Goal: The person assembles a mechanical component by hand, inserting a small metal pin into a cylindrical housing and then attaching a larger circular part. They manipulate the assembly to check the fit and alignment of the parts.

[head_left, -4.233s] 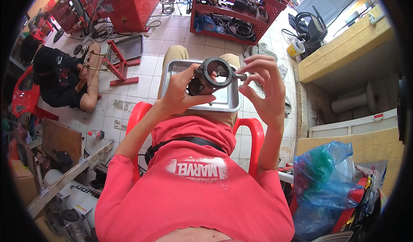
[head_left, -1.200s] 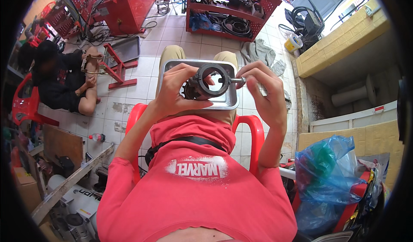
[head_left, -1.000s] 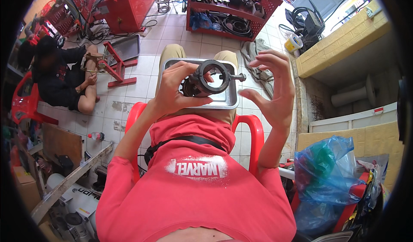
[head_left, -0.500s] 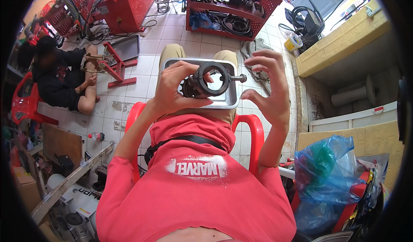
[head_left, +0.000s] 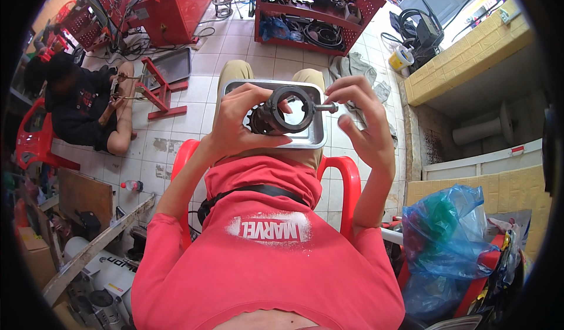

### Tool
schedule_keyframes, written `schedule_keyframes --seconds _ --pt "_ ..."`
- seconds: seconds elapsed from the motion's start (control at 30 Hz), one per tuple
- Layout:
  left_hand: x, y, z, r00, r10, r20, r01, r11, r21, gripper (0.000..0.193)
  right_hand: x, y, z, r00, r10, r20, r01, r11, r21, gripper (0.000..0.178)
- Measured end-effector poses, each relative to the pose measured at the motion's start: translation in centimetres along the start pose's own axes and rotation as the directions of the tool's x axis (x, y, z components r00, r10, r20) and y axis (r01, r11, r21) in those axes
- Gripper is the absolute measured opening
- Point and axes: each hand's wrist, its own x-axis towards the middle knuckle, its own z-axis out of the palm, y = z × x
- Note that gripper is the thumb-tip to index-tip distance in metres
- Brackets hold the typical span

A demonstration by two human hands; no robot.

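Note:
My left hand (head_left: 228, 118) is closed around a dark, hollow cylindrical metal part (head_left: 276, 114), with a thick ring facing up and notches along its lower left side. The thumb lies along the near side, and a fingertip shows through the ring's opening. A bolt-like metal pin (head_left: 325, 107) with a wider end juts from the part's right side. Beside that end, my right hand (head_left: 375, 129) holds nothing, its fingers curved and the thumb apart from them. Whether a fingertip touches the pin is hard to tell. Beneath the part, a shiny metal tray (head_left: 320, 139) rests on my lap.
A red plastic chair (head_left: 346, 180) is under me. To the left, a person (head_left: 79, 104) sits by a red metal stand (head_left: 158, 89). A red tool cart (head_left: 305, 22) stands ahead. Blue plastic bags (head_left: 446, 230) lie at right, below a yellow brick-patterned ledge (head_left: 470, 54).
My right hand has moved left, closer to the pin, with its fingers curling in. The pin's end has tilted slightly. My left hand and the metal part have barely moved.

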Motion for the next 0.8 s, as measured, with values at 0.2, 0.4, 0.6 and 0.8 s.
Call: schedule_keyframes --seconds 0.2,0.4,0.6,0.8 --pt "0.1 0.1 0.0 1.0 -0.024 0.001 0.024 1.0 -0.01 0.049 0.2 -0.7 0.7 0.985 0.111 -0.131 -0.085 0.979 0.188 0.03" --pt "0.3 0.0 -0.1 0.999 0.039 0.019 -0.04 0.999 0.028 0.05 -0.2 1.2 0.1 0.998 0.056 -0.023 -0.054 0.995 0.078 0.035" --pt "0.2 -0.2 -0.1 0.999 0.018 0.028 -0.019 0.999 0.046 0.051 0.0 0.2 0.6 0.987 0.033 -0.157 -0.013 0.992 0.127 0.018" --pt "0.3 0.1 0.0 1.0 0.012 0.027 -0.013 0.999 0.04 0.049 0.2 1.1 0.1 0.996 0.047 0.082 -0.053 0.995 0.083 0.017"
